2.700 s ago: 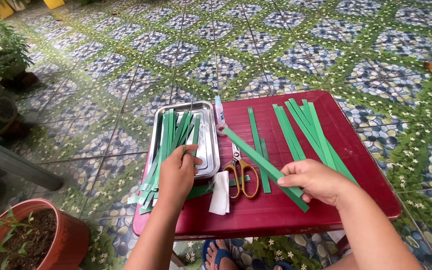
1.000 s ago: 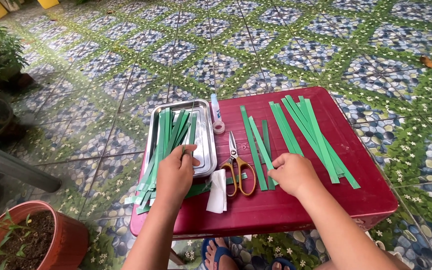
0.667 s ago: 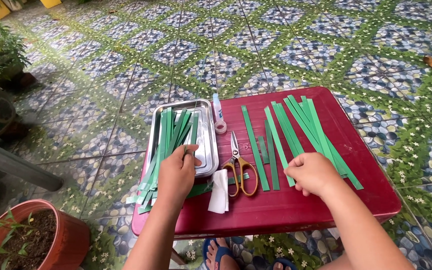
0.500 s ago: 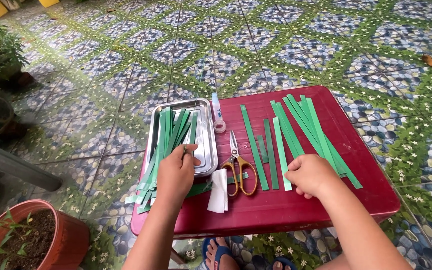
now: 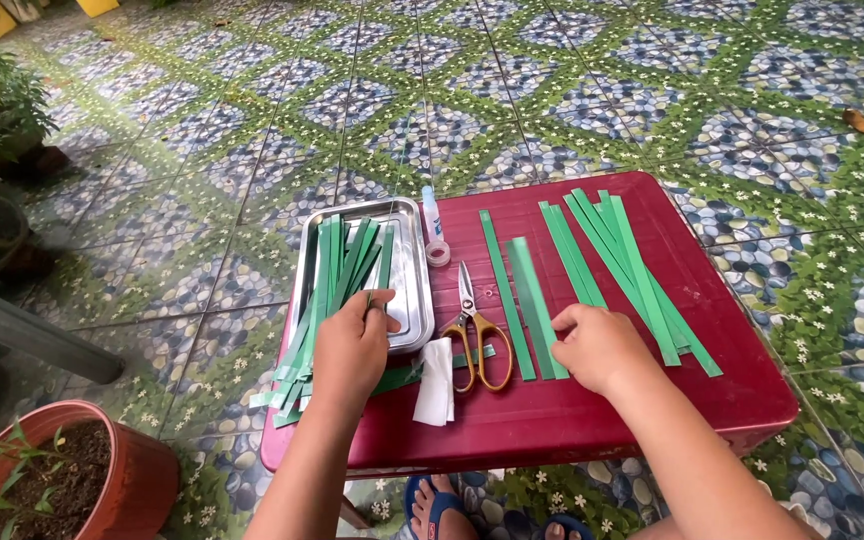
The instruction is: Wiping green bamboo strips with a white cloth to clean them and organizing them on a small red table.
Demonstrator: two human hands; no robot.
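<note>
My left hand [image 5: 352, 345] rests on a bundle of green paper strips [image 5: 334, 275] that lie in a metal tray [image 5: 410, 280] and hang over its near edge; the fingers pinch one strip. My right hand [image 5: 602, 345] presses down on the near ends of green strips [image 5: 532, 290] laid side by side on the red table [image 5: 592, 420]. More green strips [image 5: 622, 265] lie fanned out to the right. Scissors with yellow handles [image 5: 474, 330] lie between my hands.
A glue tube [image 5: 435, 228] lies at the far side beside the tray, and a folded white tissue [image 5: 436, 380] near the front edge. A terracotta plant pot [image 5: 102, 480] stands at bottom left. Patterned floor tiles surround the table; my feet in sandals show below it.
My right hand carried a long green strip from across the table's middle and laid it straight beside the other strips, then slid left along their near ends. My left hand stayed put.
</note>
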